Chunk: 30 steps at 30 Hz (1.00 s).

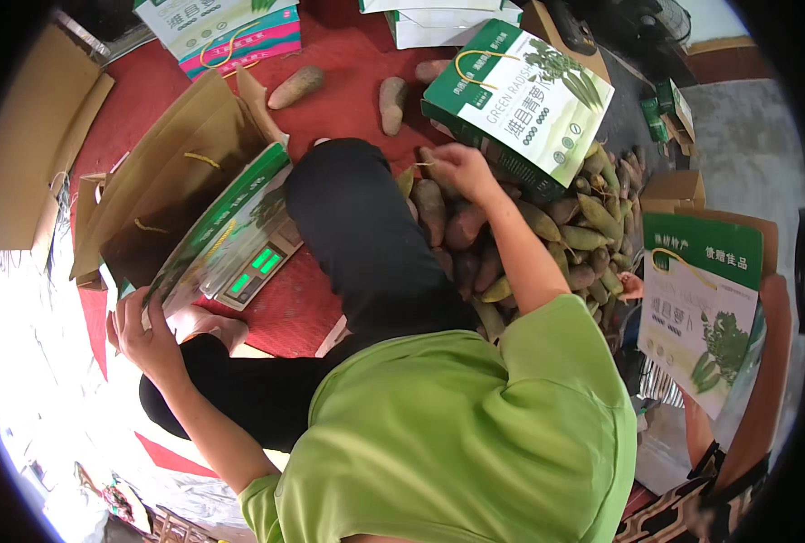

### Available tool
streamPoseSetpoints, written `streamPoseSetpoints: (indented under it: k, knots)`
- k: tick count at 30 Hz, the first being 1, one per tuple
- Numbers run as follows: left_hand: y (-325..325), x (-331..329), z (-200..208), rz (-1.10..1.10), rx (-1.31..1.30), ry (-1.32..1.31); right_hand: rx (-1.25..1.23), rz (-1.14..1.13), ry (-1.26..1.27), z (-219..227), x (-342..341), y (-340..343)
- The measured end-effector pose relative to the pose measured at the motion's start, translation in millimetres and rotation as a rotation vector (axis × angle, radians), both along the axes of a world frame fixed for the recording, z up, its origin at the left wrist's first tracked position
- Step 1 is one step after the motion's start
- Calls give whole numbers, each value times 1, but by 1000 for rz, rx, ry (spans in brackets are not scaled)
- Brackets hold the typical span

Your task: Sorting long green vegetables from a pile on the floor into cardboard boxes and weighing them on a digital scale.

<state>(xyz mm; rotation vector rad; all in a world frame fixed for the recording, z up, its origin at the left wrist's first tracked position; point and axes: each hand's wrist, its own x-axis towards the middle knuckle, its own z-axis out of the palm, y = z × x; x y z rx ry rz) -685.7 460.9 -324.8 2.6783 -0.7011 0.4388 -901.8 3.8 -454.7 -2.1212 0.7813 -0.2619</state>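
My left hand [144, 337] grips the near edge of an upright-standing open carton [217, 231] with a green and white printed side. Its brown inside shows, with yellow cord handles. The carton rests on or against a scale [262, 262] with lit green displays; the contact is partly hidden. Over the radish pile [484, 244], my right hand [464, 172] is closed with fingertips on a brownish radish [432, 170]; a thin pale strand sticks out by the fingers. My dark-trousered knee stands between carton and pile.
Loose radishes [391, 104] lie on the red floor mat [348, 54]. A closed printed gift box [529, 100] stands at the pile's far side. Another person's hand [631, 287] reaches in at right, beside another printed carton [701, 308]. More boxes [239, 54] stand at the far left.
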Motion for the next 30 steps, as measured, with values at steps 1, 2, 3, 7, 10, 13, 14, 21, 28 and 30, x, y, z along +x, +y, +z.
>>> streamPoseSetpoints:
  k: [1,2,3,7,10,13,14,21,28,30]
  knots:
    - [1,-1,1,-5,6,-17,-30,-51,69,-30,-25,-6]
    - [-3,-2,2,-11,8,-16,-61,-103,139,-56,-49,-11]
    - [-3,-4,7,-20,-3,-44,40,-234,179,-74,-67,-9]
    - [-3,-1,2,-33,-19,-39,40,-473,185,-110,-118,1]
    - [1,2,-2,-25,-66,7,315,-536,146,-137,-114,0]
    - [2,-1,-2,24,-46,-33,426,-504,144,-139,-73,13]
    - [0,0,-1,21,-45,-39,562,-531,133,-134,-59,18]
    - [-1,0,-4,32,-12,-46,728,-599,-42,-168,16,24]
    - [-3,-5,5,18,-48,-20,768,-550,-37,-158,38,42]
    - [-10,-5,10,7,-56,-27,758,-533,-39,-161,27,36]
